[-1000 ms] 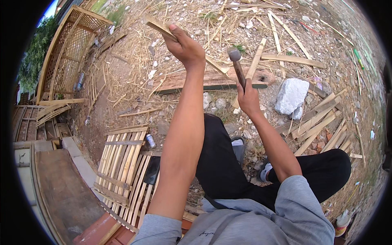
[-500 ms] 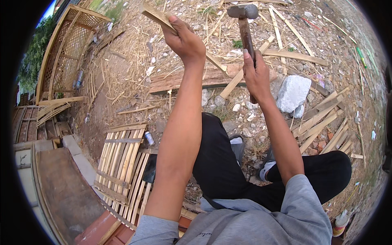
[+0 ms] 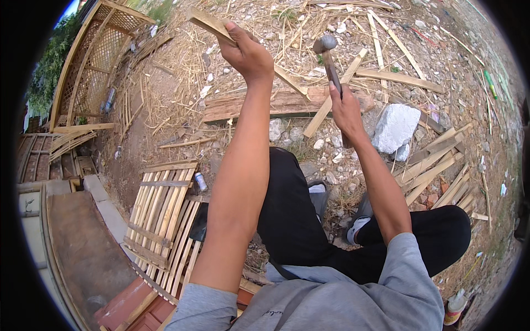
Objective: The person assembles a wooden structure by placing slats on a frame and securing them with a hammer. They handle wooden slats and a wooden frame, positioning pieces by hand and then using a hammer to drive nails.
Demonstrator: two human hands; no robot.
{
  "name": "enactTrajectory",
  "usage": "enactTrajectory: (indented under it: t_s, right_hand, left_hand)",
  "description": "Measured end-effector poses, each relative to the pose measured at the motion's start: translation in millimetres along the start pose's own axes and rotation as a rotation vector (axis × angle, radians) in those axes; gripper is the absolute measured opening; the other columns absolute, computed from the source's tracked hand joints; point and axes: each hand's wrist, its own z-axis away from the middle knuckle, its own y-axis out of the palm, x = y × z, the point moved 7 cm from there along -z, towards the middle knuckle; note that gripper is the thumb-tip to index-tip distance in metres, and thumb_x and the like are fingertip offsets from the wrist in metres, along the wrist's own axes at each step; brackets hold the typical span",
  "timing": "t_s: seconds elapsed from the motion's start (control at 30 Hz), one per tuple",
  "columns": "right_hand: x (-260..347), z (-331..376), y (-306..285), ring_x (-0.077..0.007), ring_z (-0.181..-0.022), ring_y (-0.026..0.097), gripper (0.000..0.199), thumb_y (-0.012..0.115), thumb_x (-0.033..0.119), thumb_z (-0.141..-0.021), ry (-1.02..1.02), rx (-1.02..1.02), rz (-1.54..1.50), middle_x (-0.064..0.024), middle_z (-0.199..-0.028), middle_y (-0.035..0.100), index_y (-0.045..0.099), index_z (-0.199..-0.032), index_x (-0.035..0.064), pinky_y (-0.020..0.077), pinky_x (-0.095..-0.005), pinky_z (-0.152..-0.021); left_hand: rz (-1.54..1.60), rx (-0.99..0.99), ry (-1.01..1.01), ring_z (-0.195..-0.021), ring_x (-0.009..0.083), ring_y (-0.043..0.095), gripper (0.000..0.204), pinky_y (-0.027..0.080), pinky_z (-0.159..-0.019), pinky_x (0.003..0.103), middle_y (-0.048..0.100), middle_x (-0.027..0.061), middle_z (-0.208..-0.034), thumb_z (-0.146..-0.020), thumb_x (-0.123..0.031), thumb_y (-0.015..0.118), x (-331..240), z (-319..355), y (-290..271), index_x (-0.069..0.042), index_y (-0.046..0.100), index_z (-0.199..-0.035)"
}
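Note:
My left hand is raised and grips a long bamboo slat that slants down to the right behind the hand. My right hand is closed around the wooden handle of a hammer, whose metal head points up and sits just right of the slat. Below both hands a thick wooden plank lies flat on the ground. I sit with my legs in black trousers folded under my arms.
A white stone block lies right of the plank. Loose bamboo slats are scattered on the straw-covered ground. A slatted bamboo panel lies at lower left, a lattice frame stands at upper left, and a small can rests by the panel.
The hammer rose high and has come back down a little toward the slat. My left hand still holds the slat in about the same place.

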Motion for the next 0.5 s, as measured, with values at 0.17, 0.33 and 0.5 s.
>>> enactTrajectory:
  t_s: [0.17,0.33,0.5]
  right_hand:
    - [86,-1,-25,-0.0339,-0.052,0.053,0.037,0.046,0.035,-0.098,-0.257,-0.135,-0.362,-0.017,-0.06,0.051,0.047,-0.091,-0.0004,0.0401,-0.0396,-0.052]
    - [-56,33,43,-0.0531,-0.075,0.058,0.033,0.048,0.03,-0.095,0.026,0.138,0.218,-0.0349,-0.078,0.059,0.048,-0.104,-0.0016,0.0429,-0.0592,-0.067]
    - [-42,-11,5,-0.0524,-0.078,0.058,0.04,0.046,0.036,-0.096,0.069,-0.016,0.097,-0.0341,-0.078,0.06,0.053,-0.097,-0.0035,0.0432,-0.0558,-0.068]
  left_hand:
    - [0.028,-0.046,0.065,-0.048,0.009,0.033,0.041,0.027,-0.044,0.026,0.035,-0.0014,-0.056,-0.099,-0.038,0.044,3,-13,-5,-0.01,0.039,-0.068]
    - [-0.005,-0.029,0.098,-0.047,0.0085,0.027,0.043,0.025,-0.044,0.025,0.028,-0.0025,-0.054,-0.101,-0.035,0.039,-25,7,23,-0.013,0.031,-0.065]
    - [0.079,-0.12,-0.069,-0.046,0.0085,0.025,0.045,0.023,-0.043,0.026,0.027,-0.0034,-0.052,-0.099,-0.036,0.04,19,-1,5,-0.014,0.029,-0.062]
